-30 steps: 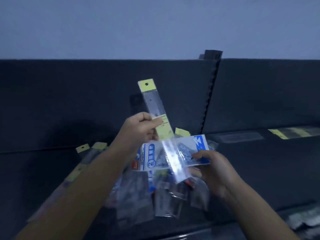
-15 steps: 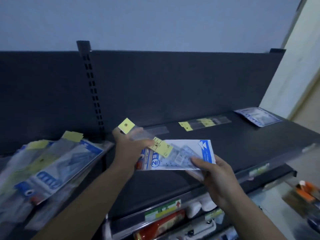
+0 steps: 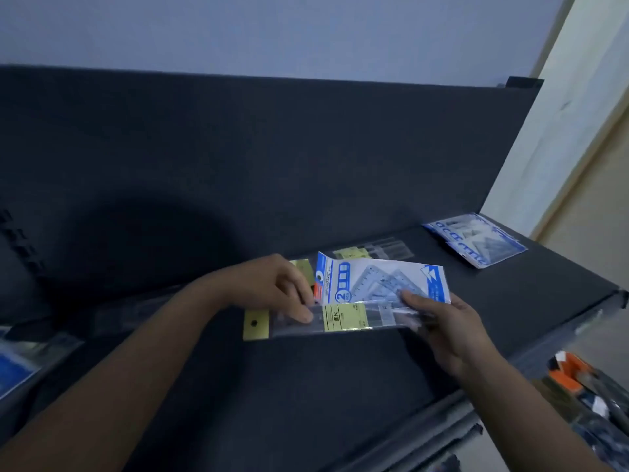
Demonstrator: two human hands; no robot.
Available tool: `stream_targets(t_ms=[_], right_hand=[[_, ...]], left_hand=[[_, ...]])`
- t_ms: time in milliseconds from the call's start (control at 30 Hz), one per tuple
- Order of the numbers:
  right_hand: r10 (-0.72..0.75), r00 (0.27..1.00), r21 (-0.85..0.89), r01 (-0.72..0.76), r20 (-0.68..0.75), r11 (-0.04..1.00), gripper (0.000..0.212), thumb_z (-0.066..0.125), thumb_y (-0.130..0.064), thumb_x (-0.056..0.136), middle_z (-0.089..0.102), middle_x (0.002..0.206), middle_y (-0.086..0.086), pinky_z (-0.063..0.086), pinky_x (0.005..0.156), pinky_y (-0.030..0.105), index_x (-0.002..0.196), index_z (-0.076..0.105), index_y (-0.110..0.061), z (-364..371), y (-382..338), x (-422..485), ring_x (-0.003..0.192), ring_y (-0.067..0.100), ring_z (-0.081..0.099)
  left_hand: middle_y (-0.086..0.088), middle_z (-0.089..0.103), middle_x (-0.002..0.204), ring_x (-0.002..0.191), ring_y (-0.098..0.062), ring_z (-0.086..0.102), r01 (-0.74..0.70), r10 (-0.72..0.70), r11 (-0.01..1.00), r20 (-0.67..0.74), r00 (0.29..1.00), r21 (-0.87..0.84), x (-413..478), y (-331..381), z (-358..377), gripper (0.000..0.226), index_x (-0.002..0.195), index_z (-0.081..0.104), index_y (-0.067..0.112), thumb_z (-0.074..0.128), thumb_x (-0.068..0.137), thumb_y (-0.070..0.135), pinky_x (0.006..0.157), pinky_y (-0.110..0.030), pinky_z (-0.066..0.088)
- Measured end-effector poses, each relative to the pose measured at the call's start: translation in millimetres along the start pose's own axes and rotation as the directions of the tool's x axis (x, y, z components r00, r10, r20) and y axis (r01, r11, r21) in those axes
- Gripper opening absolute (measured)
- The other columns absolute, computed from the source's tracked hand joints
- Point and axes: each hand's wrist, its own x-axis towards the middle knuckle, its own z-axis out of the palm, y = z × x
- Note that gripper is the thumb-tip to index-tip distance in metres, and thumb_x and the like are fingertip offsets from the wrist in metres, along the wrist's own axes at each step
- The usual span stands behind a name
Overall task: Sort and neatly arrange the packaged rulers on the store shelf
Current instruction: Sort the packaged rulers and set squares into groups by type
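While over the shelf [image 3: 306, 386], left hand [image 3: 272, 291] pinches ruler pack [image 3: 343, 316]; right hand [image 3: 449, 328] grips it plus set-square pack [image 3: 381, 281].

A cream wall [image 3: 561, 137] is rising along the right edge. Left of the cream wall, a pale blue-grey wall [image 3: 272, 28] is spreading across the top. Just right of the cream wall, a tan surface [image 3: 594, 212] is showing. Well below the cream wall, blurred orange-and-black goods [image 3: 566, 373] are lying in the corner.
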Motion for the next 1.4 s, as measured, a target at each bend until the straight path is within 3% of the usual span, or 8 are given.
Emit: stream_targets(t_ms=[267,533,767,867,1000,1100,1233,1400], right_hand=[[0.03,0.994,0.03,-0.027,-0.108,0.999,0.02,0.063,-0.016,0.09,0.074,0.091,0.014,0.059,0.059,0.037,0.102,0.063,0.0,-36.4,-29.8,89.6,0.081,0.029,0.072],[-0.217,0.932,-0.007,0.225,-0.289,0.974,0.011,0.059,-0.007,0.085,0.063,0.077,0.003,0.059,0.053,0.033,0.076,0.06,-0.012,-83.9,-84.1,160.2,0.07,0.021,0.067],[-0.23,0.968,0.006,0.232,-0.101,0.973,0.018,0.052,-0.002,0.086,0.064,0.076,0.0,0.061,0.058,0.034,0.073,0.058,-0.013,-113.6,-124.2,195.0,0.074,0.02,0.067],[-0.144,0.99,0.07,0.144,-0.004,0.987,0.022,0.051,0.002,0.083,0.061,0.059,-0.004,0.058,0.053,0.032,0.066,0.053,-0.012,-116.5,-124.0,201.3,0.067,0.019,0.066],[-0.032,0.997,0.112,0.023,0.076,0.993,0.023,0.05,0.006,0.083,0.058,0.065,0.003,0.056,0.05,0.031,0.065,0.051,-0.008,-113.6,-115.6,203.4,0.068,0.021,0.063],[0.006,0.991,0.116,-0.022,0.136,0.993,0.019,0.049,0.007,0.082,0.056,0.076,0.01,0.057,0.053,0.034,0.068,0.052,-0.006,-112.5,-111.4,202.6,0.076,0.026,0.063],[0.033,0.978,0.113,-0.057,0.204,0.992,0.017,0.049,0.008,0.08,0.057,0.075,0.009,0.057,0.054,0.037,0.071,0.052,-0.006,-121.5,-108.5,201.2,0.076,0.027,0.064],[-0.102,0.955,-0.096,0.133,0.277,0.986,0.026,0.046,0.011,0.079,0.064,0.067,0.004,0.054,0.049,0.031,0.067,0.058,-0.009,-168.3,-146.1,221.9,0.068,0.022,0.067]], left_hand=[[-0.013,0.072,0.086,0.076,-0.013,0.06,-0.108,0.085,0.99,-0.213,0.973,-0.096,70.0,9.0,-5.2,0.003,0.085,0.073,0.011,0.071,0.085,0.01,0.072,-0.029,0.047],[-0.002,0.069,0.086,0.075,-0.005,0.059,0.08,-0.036,0.992,-0.381,0.924,0.101,130.4,18.0,22.1,0.011,0.096,0.072,0.003,0.067,0.088,0.007,0.072,-0.015,0.046],[0.017,0.061,0.101,0.101,-0.005,0.055,0.437,-0.184,0.839,-0.588,0.788,0.323,145.3,33.2,51.1,0.011,0.096,0.069,0.031,0.07,0.085,0.033,0.099,-0.034,0.032],[0.011,0.06,0.105,0.108,-0.012,0.055,0.492,-0.187,0.818,-0.672,0.717,0.297,146.2,40.9,63.0,0.015,0.099,0.068,0.028,0.069,0.085,0.023,0.103,-0.041,0.035],[-0.001,0.062,0.103,0.094,-0.017,0.059,0.294,-0.029,0.938,-0.803,0.596,0.184,157.3,62.7,76.8,0.019,0.105,0.068,0.011,0.07,0.086,0.016,0.09,-0.032,0.046],[0.003,0.06,0.106,0.089,-0.012,0.059,0.124,-0.037,0.992,-0.869,0.493,0.028,178.6,91.0,84.0,0.036,0.117,0.062,0.014,0.069,0.087,0.033,0.079,-0.018,0.047],[0.012,0.049,0.124,0.109,-0.003,0.051,0.055,0.0,0.997,-0.757,0.653,0.047,212.4,129.4,91.9,0.062,0.136,0.047,0.026,0.071,0.082,0.045,0.091,-0.018,0.039],[0.005,0.071,0.096,0.097,-0.014,0.065,0.123,-0.059,0.989,-0.538,0.841,0.082,263.8,171.2,105.7,0.015,0.098,0.068,0.018,0.071,0.085,0.026,0.105,-0.046,0.039]])
